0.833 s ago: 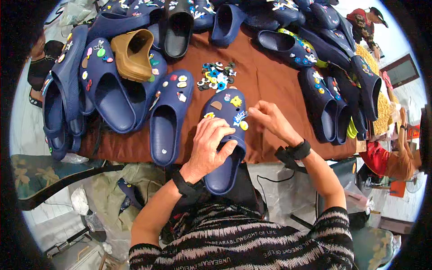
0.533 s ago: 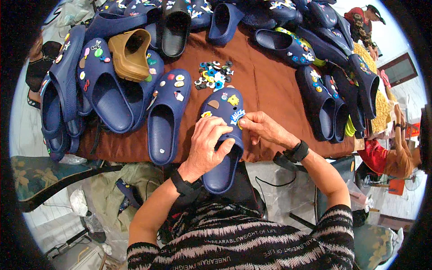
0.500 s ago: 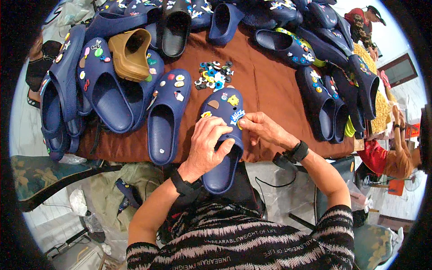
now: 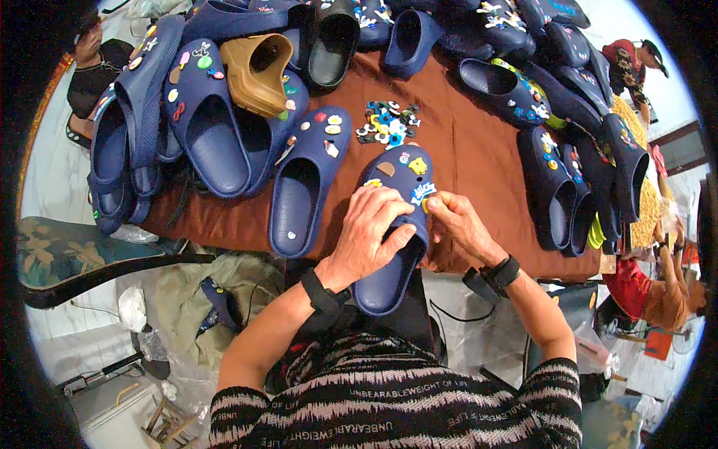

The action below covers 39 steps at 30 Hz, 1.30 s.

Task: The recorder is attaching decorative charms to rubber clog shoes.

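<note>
A navy clog (image 4: 378, 288) lies toe-away at the table's front edge, its heel toward me. My left hand (image 4: 372, 232) is closed over its upper, fingers across the top and thumb near the foot opening. At the clog's right side, my right hand (image 4: 462, 224) pinches a small yellow charm (image 4: 425, 206), partly hidden by the fingertips. Just above them sits a blue-and-white charm (image 4: 422, 191). Toward the toe are a yellow figure charm (image 4: 417, 165) and a brown half-round charm (image 4: 386, 169). Loose charms (image 4: 389, 123) in a heap lie beyond the toe.
A decorated navy clog (image 4: 299, 202) lies to the left on the brown cloth (image 4: 464, 135). More navy clogs crowd the left, back and right, with a tan clog (image 4: 258, 75) and a black clog (image 4: 333, 49). A cushioned chair (image 4: 97, 254) stands left; other people are beyond the table.
The whole view has shifted, so the table and clogs appear farther right. My right fingers have changed their pose slightly at the clog's side; my left hand keeps its hold.
</note>
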### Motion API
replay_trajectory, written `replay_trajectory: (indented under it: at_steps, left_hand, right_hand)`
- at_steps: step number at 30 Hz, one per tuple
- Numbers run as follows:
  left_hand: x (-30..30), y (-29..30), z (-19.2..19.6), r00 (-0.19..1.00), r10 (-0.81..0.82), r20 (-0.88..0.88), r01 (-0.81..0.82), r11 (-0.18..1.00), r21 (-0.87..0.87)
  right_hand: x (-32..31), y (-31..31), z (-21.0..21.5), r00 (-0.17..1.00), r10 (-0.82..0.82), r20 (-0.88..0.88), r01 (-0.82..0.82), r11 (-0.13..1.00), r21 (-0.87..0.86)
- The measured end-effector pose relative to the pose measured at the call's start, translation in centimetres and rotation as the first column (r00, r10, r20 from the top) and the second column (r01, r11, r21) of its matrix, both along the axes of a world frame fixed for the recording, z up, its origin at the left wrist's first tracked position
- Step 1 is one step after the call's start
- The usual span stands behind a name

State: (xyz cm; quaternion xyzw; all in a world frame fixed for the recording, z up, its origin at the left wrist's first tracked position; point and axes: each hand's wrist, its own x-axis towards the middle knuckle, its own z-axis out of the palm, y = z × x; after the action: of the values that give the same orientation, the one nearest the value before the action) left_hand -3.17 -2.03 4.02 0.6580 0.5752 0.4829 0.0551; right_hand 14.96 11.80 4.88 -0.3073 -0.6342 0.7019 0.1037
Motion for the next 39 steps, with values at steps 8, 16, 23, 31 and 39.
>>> replay_trajectory:
  at_steps: [8,16,23,31,39]
  left_hand:
    - [-0.5,-2.9,-1.2,0.967,0.115,0.229,-0.094,0.99,-0.102]
    - [-0.2,-2.4,-1.2,0.979,0.109,0.174,-0.1,0.993,-0.06]
    - [-0.2,-1.7,-0.9,0.983,0.101,0.157,-0.094,0.994,-0.053]
    - [-0.5,-1.7,-0.8,0.993,0.084,0.085,-0.081,0.996,-0.046]
    - [-1.0,-0.4,-1.0,0.998,0.05,0.042,-0.05,0.999,-0.001]
  right_hand:
    - [1.5,-2.7,1.5,1.0,0.001,0.014,-0.003,0.989,0.145]
    - [0.9,-5.3,2.5,0.997,-0.043,0.064,0.016,0.926,0.376]
    - [0.6,-5.4,2.7,0.995,-0.085,-0.053,0.1,0.835,0.542]
    - [-0.3,-4.9,4.0,0.998,0.061,0.008,-0.046,0.656,0.753]
    - [-1.0,-4.9,4.2,1.0,0.027,0.004,-0.02,0.593,0.805]
